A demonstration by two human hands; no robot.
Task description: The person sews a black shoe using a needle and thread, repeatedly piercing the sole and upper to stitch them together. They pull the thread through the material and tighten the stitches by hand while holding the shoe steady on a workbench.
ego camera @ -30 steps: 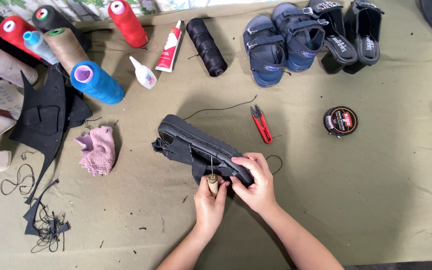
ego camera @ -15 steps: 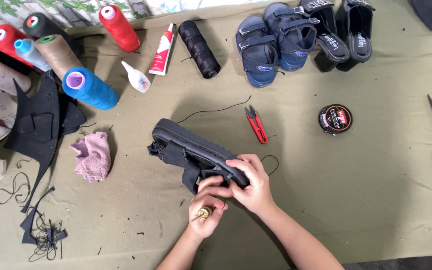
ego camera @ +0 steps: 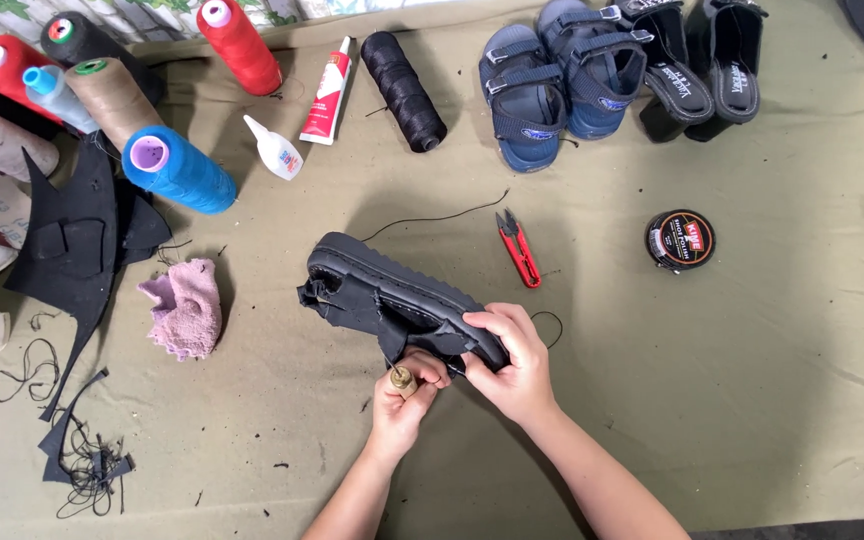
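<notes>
Centrally, a black sandal (ego camera: pixel 392 295) is being stitched at its sole edge with an awl (ego camera: pixel 402 379).

The sandal is held tilted just above the olive worktop (ego camera: pixel 732 400), its sole turned up and its heel end clamped by the right hand (ego camera: pixel 514 358), whose fingers are wrapped over the rim. The brass-collared awl is gripped in the closed left hand (ego camera: pixel 404 400), with the point set against the underside of the strap near the right hand. The stitching step is judged to be mid-way; the next move would call for a firm, straight push of the point through the sole edge while the sandal is kept steady. Red thread snips (ego camera: pixel 519 248) and a black thread spool (ego camera: pixel 404 90) are laid beyond, well apart from the hands.
</notes>
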